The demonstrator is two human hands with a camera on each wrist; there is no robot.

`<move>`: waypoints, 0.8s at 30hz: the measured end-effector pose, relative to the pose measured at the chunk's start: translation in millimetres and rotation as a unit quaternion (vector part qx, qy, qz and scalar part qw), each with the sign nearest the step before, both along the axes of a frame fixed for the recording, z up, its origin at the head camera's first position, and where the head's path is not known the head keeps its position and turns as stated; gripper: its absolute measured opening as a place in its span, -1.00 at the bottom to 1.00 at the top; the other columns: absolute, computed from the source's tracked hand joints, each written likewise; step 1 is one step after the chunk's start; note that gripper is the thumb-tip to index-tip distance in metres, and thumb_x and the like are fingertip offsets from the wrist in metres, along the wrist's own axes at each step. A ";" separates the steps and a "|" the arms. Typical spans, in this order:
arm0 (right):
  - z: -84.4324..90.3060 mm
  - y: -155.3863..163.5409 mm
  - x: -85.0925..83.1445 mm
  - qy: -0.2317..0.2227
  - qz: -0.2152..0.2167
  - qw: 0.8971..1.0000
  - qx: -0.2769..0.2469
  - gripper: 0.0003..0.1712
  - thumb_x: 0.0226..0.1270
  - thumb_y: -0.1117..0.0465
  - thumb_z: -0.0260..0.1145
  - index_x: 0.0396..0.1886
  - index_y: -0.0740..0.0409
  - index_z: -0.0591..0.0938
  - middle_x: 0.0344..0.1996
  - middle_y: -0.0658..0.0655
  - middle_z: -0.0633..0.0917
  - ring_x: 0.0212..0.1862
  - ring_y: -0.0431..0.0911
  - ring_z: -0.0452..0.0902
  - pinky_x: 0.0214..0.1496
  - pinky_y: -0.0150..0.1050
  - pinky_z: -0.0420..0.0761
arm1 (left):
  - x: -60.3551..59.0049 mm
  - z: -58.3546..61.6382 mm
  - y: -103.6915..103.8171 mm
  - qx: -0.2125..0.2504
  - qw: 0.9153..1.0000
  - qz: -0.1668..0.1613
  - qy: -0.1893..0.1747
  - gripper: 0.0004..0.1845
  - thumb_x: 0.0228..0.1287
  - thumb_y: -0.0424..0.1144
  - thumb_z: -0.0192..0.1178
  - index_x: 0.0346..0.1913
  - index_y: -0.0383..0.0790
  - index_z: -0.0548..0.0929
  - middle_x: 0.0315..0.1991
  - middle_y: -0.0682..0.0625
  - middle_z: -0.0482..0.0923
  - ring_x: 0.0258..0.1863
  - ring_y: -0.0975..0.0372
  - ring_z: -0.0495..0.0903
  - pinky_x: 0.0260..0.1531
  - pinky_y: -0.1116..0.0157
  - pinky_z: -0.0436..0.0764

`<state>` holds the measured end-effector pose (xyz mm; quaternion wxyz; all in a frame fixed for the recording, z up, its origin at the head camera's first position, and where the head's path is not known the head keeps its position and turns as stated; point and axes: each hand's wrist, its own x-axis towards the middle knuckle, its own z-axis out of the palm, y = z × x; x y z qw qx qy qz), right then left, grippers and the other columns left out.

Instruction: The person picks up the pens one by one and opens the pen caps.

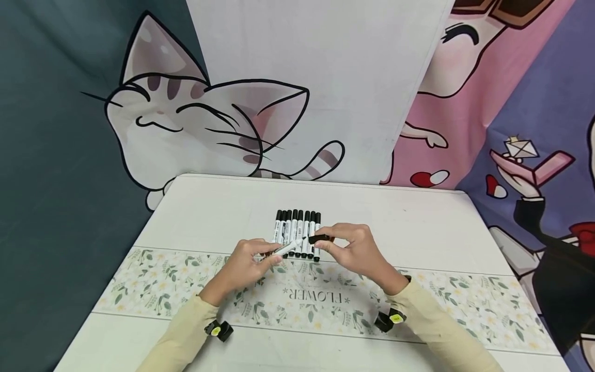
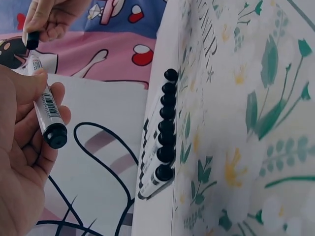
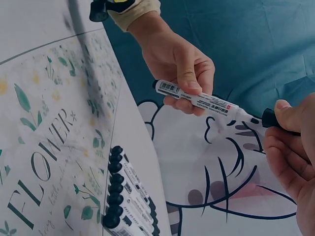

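Note:
A white marker (image 3: 206, 102) with a printed label and a black end is gripped by my left hand (image 1: 247, 265), thumb on top and fingers curled beneath. Its dark tip shows uncovered in the right wrist view. My right hand (image 1: 360, 251) pinches a black marker cap (image 1: 318, 238) just off that tip, with a narrow gap between them. Behind and below the hands, a row of several capped markers (image 1: 294, 227) lies side by side on the table, black caps pointing away from me.
The white table (image 1: 223, 206) carries a floral printed band (image 1: 158, 279) with the word FLOWER. Cloth backdrops with a cartoon cat (image 1: 186, 119) and other figures hang behind it. A small black device (image 1: 219, 330) is strapped to each wrist.

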<state>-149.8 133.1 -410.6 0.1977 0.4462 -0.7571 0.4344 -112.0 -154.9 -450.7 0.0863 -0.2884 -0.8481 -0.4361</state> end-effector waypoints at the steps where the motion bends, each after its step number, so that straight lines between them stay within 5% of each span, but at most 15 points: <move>1: 0.7 0.5 -0.1 -0.004 -0.005 1.000 -0.003 -0.82 0.23 0.27 0.54 -0.16 0.07 0.83 -0.38 -0.03 0.81 -0.36 -0.24 0.69 -0.30 -0.29 0.67 | -0.3 0.2 -1.1 0.000 1.000 0.006 -0.001 -0.68 0.31 -0.26 0.40 0.05 -0.37 0.75 -0.09 -0.12 0.78 -0.11 0.14 0.76 -0.01 0.13 0.71; 11: 11.0 8.4 -2.4 -0.042 -0.051 0.998 -0.016 -0.76 0.10 0.32 0.60 -0.19 0.08 0.82 -0.31 -0.01 0.83 -0.35 -0.23 0.71 -0.28 -0.34 0.65 | -3.8 8.1 -13.3 0.004 0.997 0.078 -0.006 -0.73 0.31 -0.22 0.42 0.02 -0.21 0.80 -0.27 0.11 0.74 -0.30 0.29 0.56 -0.31 0.13 0.59; 16: 12.0 14.4 -6.4 -0.060 -0.058 0.996 -0.022 -0.77 0.10 0.35 0.58 -0.22 0.09 0.81 -0.33 -0.01 0.83 -0.36 -0.24 0.70 -0.24 -0.40 0.65 | -9.8 12.5 -21.7 -0.003 0.993 0.120 0.010 -0.72 0.30 -0.23 0.43 0.01 -0.27 0.80 -0.38 0.13 0.64 -0.38 0.29 0.52 -0.30 0.22 0.56; 24: 10.9 23.1 -12.0 -0.066 -0.060 0.996 -0.029 -0.73 0.09 0.42 0.57 -0.21 0.10 0.78 -0.38 0.00 0.81 -0.36 -0.24 0.70 -0.21 -0.40 0.67 | -17.7 18.0 -38.2 0.002 0.983 0.180 -0.024 -0.67 0.29 -0.20 0.45 0.05 -0.29 0.78 -0.37 0.04 0.70 -0.40 0.22 0.54 -0.45 0.33 0.52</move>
